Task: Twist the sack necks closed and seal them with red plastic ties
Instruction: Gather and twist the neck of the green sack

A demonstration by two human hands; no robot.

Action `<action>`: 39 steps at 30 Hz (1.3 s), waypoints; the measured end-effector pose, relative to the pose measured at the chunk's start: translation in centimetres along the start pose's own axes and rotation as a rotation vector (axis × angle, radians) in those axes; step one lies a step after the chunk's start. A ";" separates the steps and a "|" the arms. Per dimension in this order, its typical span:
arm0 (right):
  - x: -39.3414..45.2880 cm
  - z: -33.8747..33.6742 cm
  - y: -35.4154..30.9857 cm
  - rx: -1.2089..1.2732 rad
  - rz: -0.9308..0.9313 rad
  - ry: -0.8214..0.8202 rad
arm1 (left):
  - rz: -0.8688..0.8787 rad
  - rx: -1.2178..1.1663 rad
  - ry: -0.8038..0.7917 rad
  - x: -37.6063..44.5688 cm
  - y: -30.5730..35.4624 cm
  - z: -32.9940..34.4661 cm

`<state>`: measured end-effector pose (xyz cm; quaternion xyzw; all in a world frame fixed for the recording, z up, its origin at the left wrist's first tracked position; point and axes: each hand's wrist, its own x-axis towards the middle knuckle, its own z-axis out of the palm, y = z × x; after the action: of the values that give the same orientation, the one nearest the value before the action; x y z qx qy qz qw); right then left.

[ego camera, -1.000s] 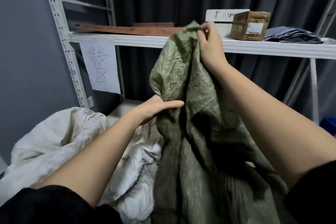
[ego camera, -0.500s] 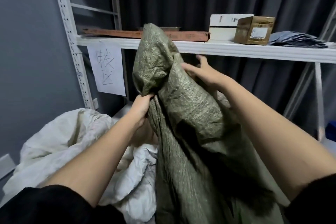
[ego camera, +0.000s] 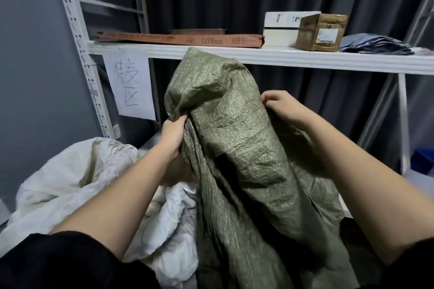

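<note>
Woven green plastic fills the space between my hands: the sack (ego camera: pixel 234 148) stands up in front of me, its top flopped over in a loose hood just above my fingers, in front of the white shelf (ego camera: pixel 305 58). I judge I am at the gathering stage, bunching the mouth into a neck before any twisting; the cloth is not yet wound tight, and I see no red tie anywhere in view. My left hand (ego camera: pixel 172 134) has its fingers curled into a fistful of the sack's left edge, gripping it under the overhanging fold. My right hand (ego camera: pixel 280 105) is higher and on the far side, fingers bent and pinching the right edge of the fabric. The next move, as I read it, calls for bringing both handfuls together into one bundle, then turning one hand against the other so the neck ropes up, and only then freeing a hand to fetch a tie. Below my left forearm lies a crumpled white sack (ego camera: pixel 77 178), untied as far as I can see.
</note>
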<state>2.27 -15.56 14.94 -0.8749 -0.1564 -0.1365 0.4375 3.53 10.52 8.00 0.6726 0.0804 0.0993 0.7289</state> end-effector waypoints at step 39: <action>-0.4 -5.0 -0.9 -0.277 0.532 -0.596 | -0.125 0.034 -0.045 -2.8 -1.3 3.3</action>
<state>1.04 -19.17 18.32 -0.9365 -0.0248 0.2205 0.2715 1.69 6.52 6.94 0.6805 0.1076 0.0372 0.7239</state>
